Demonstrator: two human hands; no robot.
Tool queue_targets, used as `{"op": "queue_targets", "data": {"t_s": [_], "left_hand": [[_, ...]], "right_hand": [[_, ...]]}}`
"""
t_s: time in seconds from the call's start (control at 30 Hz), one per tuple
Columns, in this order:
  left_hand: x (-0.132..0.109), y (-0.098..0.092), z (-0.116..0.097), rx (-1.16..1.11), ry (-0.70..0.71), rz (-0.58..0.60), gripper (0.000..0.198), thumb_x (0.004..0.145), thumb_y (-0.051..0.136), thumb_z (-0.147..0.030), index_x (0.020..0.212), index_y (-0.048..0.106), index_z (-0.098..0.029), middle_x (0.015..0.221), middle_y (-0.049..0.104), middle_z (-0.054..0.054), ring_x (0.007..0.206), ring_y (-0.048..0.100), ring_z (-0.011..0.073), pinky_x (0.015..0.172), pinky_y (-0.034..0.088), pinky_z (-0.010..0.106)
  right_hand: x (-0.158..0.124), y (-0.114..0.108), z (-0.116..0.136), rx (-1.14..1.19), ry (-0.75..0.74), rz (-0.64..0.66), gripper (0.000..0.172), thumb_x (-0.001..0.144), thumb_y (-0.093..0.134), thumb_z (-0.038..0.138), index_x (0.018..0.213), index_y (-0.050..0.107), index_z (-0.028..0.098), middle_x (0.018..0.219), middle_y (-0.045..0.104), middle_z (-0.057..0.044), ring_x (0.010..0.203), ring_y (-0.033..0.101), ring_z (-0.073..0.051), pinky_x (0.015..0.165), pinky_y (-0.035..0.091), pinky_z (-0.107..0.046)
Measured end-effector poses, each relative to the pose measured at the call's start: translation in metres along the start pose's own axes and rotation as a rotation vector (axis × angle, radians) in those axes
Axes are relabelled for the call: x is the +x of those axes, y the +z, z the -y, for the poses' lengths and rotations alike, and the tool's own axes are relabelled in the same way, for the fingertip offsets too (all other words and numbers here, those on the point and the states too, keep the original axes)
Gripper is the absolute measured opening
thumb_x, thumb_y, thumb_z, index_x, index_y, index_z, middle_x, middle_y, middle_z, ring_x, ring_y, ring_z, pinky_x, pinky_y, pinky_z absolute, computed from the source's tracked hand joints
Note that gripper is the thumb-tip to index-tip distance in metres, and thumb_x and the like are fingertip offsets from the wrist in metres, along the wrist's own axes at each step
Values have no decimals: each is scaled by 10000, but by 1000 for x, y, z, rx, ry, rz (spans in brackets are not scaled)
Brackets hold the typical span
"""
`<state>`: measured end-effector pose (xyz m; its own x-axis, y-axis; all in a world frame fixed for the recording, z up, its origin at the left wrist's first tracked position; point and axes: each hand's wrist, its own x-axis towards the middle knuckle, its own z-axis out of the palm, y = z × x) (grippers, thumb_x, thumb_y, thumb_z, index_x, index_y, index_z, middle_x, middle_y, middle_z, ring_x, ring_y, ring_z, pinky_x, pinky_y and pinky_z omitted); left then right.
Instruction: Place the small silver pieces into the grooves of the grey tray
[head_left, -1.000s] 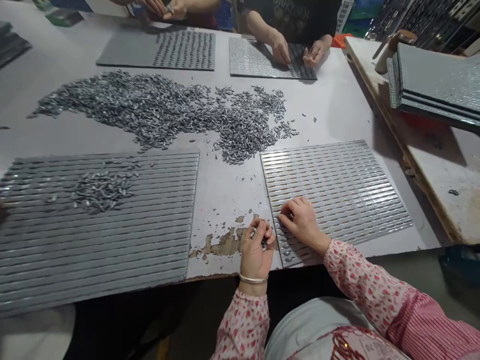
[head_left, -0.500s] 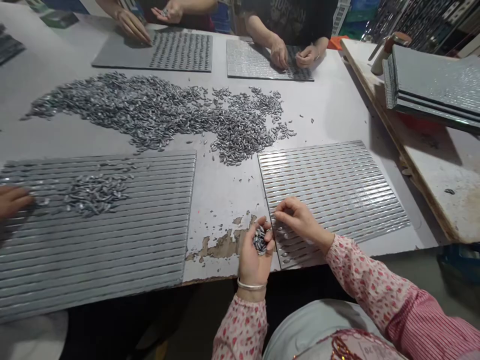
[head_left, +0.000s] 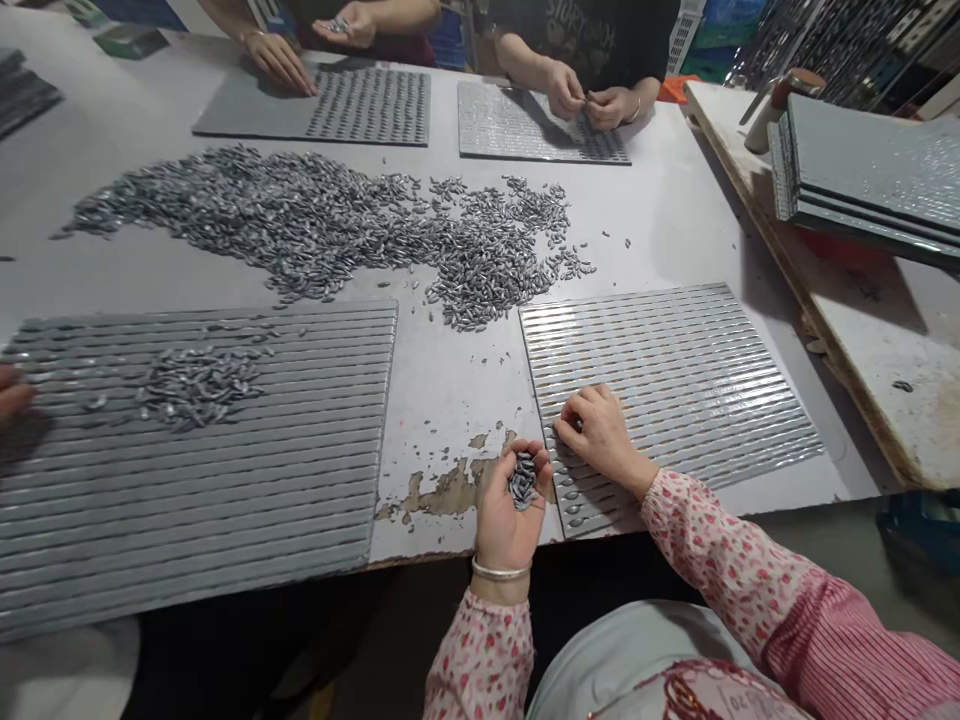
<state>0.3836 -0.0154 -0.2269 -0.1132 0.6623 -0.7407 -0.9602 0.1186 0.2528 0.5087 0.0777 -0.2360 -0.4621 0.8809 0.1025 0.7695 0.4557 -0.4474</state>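
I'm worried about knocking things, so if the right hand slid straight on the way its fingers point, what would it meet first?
Probably the near fringe of the loose metal pieces, after the right hand leaves the grooved tray and crosses bare table; depth is uncertain.

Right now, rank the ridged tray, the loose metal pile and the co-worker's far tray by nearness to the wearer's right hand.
1. The ridged tray, directly under the right hand.
2. The loose metal pile, mid-table, ahead and left.
3. The co-worker's far tray, across the table.
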Motion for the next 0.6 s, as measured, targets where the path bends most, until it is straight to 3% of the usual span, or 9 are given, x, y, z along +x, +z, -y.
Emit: {"op": "queue_targets", "data": {"t_s": [0.1,0.2,0.3,0.4,0.53,0.6], "left_hand": [[0,3,-1,-43,0,17,178,852,465,-126,903,634,-102,916,674,102,854,656,179,728,557,284],[1,6,1,-64,10,37,207,862,455,-128,937,645,-98,917,682,100,856,658,176,739,559,290],[1,8,4,-58,46,55,232,858,456,-118,984,651,-114,950,682,85,823,653,149,669,555,240],[0,11,6,-51,46,73,256,856,448,-108,1011,652,-117,997,673,85,846,643,143,645,544,214],[-1,9,3,-39,40,64,254,868,433,-137,992,651,-97,949,656,108,852,631,153,719,544,254],[0,6,2,-7,31,94,215,850,469,-129,970,646,-103,844,630,74,719,606,113,621,526,210]], "right_hand": [[1,-7,3,116,-8,-31,92,805,619,214,731,575,181,780,550,-32,827,455,-203,783,347,-334],[0,-18,13,271,-139,7,66,852,594,231,809,611,183,800,553,-30,826,466,-186,793,366,-323],[-2,-23,24,233,-281,93,108,856,612,303,877,653,205,873,548,-49,882,452,-204,813,367,-344],[-3,-20,29,181,-327,110,88,844,623,280,851,657,200,908,547,-69,911,444,-223,809,373,-366],[-1,-16,18,568,-177,90,77,891,539,227,899,601,181,851,593,-37,823,532,-168,761,433,-307],[4,-15,7,740,-31,74,77,890,523,221,917,579,175,775,607,-9,710,561,-136,664,447,-256]]}}
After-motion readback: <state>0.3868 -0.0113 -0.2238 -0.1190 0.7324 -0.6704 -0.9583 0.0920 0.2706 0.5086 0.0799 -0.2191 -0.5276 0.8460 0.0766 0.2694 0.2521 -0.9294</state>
